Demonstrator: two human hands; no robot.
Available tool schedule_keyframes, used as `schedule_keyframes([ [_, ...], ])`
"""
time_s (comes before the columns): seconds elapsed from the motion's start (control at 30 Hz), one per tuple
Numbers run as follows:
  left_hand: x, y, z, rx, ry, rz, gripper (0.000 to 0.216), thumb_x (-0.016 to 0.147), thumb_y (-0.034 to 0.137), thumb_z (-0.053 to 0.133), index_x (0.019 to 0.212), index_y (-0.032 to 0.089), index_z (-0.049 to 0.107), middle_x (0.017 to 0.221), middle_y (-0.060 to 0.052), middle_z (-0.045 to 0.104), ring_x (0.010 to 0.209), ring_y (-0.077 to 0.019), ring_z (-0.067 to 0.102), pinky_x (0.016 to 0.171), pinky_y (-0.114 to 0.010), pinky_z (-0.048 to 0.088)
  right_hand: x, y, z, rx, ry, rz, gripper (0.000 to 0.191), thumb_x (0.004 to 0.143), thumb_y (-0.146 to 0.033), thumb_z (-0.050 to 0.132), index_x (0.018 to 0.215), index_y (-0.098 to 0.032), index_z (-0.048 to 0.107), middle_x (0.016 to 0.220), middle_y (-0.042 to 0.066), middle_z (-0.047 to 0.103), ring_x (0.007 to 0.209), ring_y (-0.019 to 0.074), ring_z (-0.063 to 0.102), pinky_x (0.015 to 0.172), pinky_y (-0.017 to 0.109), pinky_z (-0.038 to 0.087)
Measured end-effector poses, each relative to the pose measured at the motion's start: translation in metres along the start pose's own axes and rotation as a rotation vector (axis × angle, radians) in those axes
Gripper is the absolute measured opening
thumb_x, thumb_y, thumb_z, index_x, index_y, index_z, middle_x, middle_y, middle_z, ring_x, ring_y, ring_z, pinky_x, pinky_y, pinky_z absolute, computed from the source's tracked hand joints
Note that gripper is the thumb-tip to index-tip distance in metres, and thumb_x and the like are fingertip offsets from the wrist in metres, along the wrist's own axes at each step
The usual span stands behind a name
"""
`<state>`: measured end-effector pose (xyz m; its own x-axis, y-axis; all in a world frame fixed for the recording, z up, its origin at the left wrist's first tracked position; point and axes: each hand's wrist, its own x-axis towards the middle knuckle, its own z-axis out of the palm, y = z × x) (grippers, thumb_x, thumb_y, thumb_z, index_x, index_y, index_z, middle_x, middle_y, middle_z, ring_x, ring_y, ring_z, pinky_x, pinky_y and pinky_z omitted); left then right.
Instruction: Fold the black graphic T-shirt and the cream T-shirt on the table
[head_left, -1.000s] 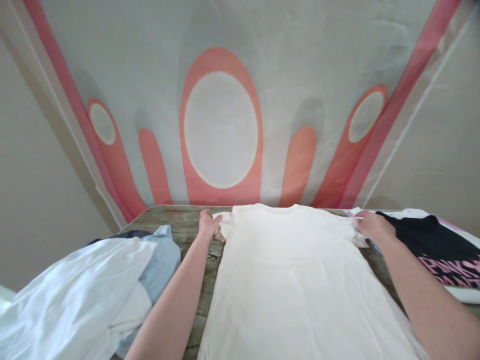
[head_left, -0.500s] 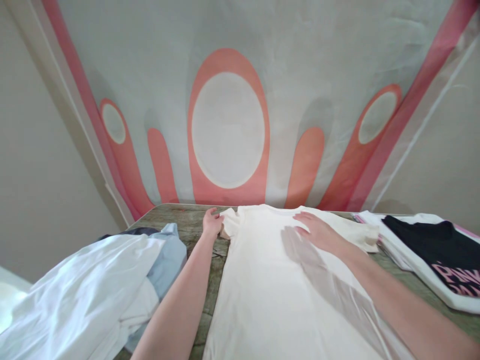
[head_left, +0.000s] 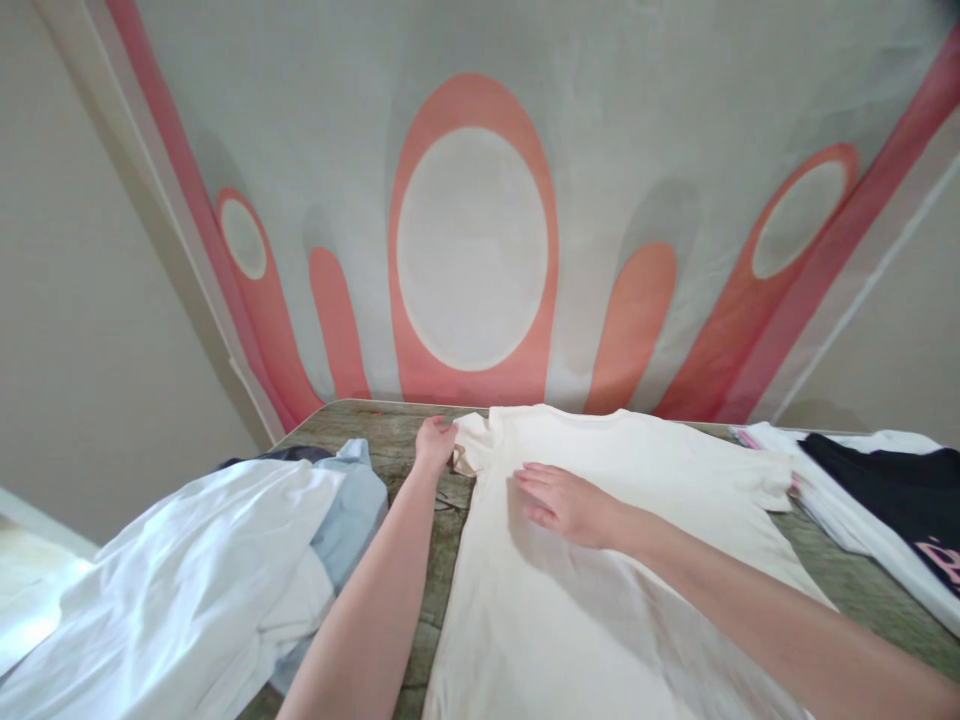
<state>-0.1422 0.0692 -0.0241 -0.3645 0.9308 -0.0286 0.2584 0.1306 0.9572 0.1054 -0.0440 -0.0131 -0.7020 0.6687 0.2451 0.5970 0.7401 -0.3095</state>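
Observation:
A cream T-shirt (head_left: 637, 520) lies spread flat on a wooden table (head_left: 375, 435), collar toward the far edge. My left hand (head_left: 436, 443) pinches the end of the shirt's left sleeve (head_left: 471, 445) at the far left. My right hand (head_left: 566, 503) lies flat and open on the shirt's upper left chest, fingers pointing left, close to that sleeve.
A loose heap of white and pale blue clothes (head_left: 187, 580) covers the table's left side. Folded garments, white with a black one on top (head_left: 885, 490), sit at the right. A wall hanging with salmon ovals (head_left: 472, 250) rises behind the table.
My right hand has left the right sleeve and slid leftward across the shirt to its upper left chest. My left hand stays gripping the left sleeve. The view has shifted a little.

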Motion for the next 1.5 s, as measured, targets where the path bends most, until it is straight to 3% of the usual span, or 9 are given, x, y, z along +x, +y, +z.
schedule_keyframes([
  [0.3,-0.017,0.019,-0.014,-0.046,-0.282,-0.223,0.011,0.063,0.018,0.070,0.065,0.010,0.062,0.041,0.001,0.053,0.043,-0.0139,0.053,0.043,-0.021,0.041,0.065,0.034,0.007,-0.077,0.044,0.335,0.035,0.084,-0.013,0.040,0.114,-0.011,0.058,0.116,0.012,0.059,0.109,0.0206,0.052,0.095,0.031,0.035],
  [0.5,-0.026,0.029,-0.005,-0.306,-0.432,-0.298,0.003,0.067,0.009,0.062,0.067,0.012,0.060,0.057,-0.002,0.062,0.050,-0.0119,0.058,0.047,-0.019,0.045,0.075,0.038,0.029,-0.136,0.055,0.447,0.046,0.090,-0.032,0.032,0.132,-0.013,0.041,0.142,0.010,0.034,0.130,0.0252,0.028,0.103,0.041,0.022],
  [0.7,-0.033,0.042,0.014,-0.612,-0.505,-0.354,0.005,0.071,0.006,0.054,0.071,0.011,0.057,0.060,-0.002,0.061,0.049,-0.0097,0.057,0.050,-0.018,0.049,0.076,0.044,0.041,-0.099,0.042,0.437,0.051,0.093,-0.040,0.025,0.136,-0.015,0.035,0.145,0.010,0.030,0.134,0.0213,0.021,0.106,0.043,0.016],
  [0.83,-0.039,0.051,0.027,-0.757,-0.447,-0.364,0.007,0.074,0.008,0.052,0.070,0.012,0.054,0.057,-0.001,0.058,0.046,-0.0090,0.056,0.048,-0.017,0.048,0.076,0.051,0.032,0.161,0.214,0.383,0.046,0.091,-0.039,0.032,0.127,-0.014,0.046,0.137,0.013,0.042,0.128,0.0211,0.033,0.105,0.040,0.022],
  [0.93,-0.044,0.060,0.037,-0.829,-0.383,-0.380,0.012,0.076,0.008,0.051,0.065,0.014,0.050,0.054,0.000,0.056,0.044,-0.0087,0.054,0.046,-0.017,0.048,0.072,0.059,0.020,0.399,0.419,0.461,0.040,0.089,-0.034,0.035,0.120,-0.013,0.052,0.127,0.013,0.052,0.119,0.0200,0.045,0.102,0.038,0.031],
  [1.07,-0.050,0.076,0.060,-0.894,-0.292,-0.397,0.019,0.074,0.006,0.051,0.060,0.015,0.043,0.046,0.004,0.046,0.038,-0.0057,0.047,0.041,-0.014,0.043,0.048,0.064,-0.003,0.462,0.525,0.549,0.033,0.085,-0.027,0.038,0.111,-0.015,0.055,0.114,0.011,0.060,0.105,0.0192,0.054,0.093,0.039,0.040],
  [1.2,-0.063,0.093,0.095,-0.927,-0.223,-0.400,0.016,0.072,0.003,0.054,0.064,0.014,0.045,0.048,0.005,0.046,0.038,-0.0040,0.046,0.041,-0.012,0.041,-0.002,0.042,-0.025,0.551,0.552,0.543,0.024,0.078,-0.023,0.047,0.099,-0.016,0.056,0.100,0.008,0.063,0.089,0.0171,0.059,0.081,0.034,0.047],
  [1.37,-0.087,0.103,0.146,-0.928,-0.167,-0.402,0.022,0.072,0.003,0.059,0.089,0.011,0.048,0.061,0.002,0.054,0.047,-0.0074,0.054,0.049,-0.017,0.046,-0.075,-0.017,-0.038,0.497,0.395,0.423,0.016,0.078,-0.020,0.046,0.091,-0.020,0.056,0.089,0.004,0.063,0.077,0.0153,0.058,0.069,0.029,0.048],
  [1.5,-0.107,0.103,0.176,-0.933,-0.194,-0.390,0.042,0.077,0.016,0.064,0.114,0.013,0.042,0.091,-0.005,0.060,0.072,-0.0140,0.061,0.064,-0.028,0.051,-0.112,-0.055,-0.035,0.437,0.235,0.284,0.021,0.075,-0.011,0.046,0.091,-0.021,0.056,0.092,0.005,0.061,0.082,0.0167,0.057,0.074,0.030,0.047],
])
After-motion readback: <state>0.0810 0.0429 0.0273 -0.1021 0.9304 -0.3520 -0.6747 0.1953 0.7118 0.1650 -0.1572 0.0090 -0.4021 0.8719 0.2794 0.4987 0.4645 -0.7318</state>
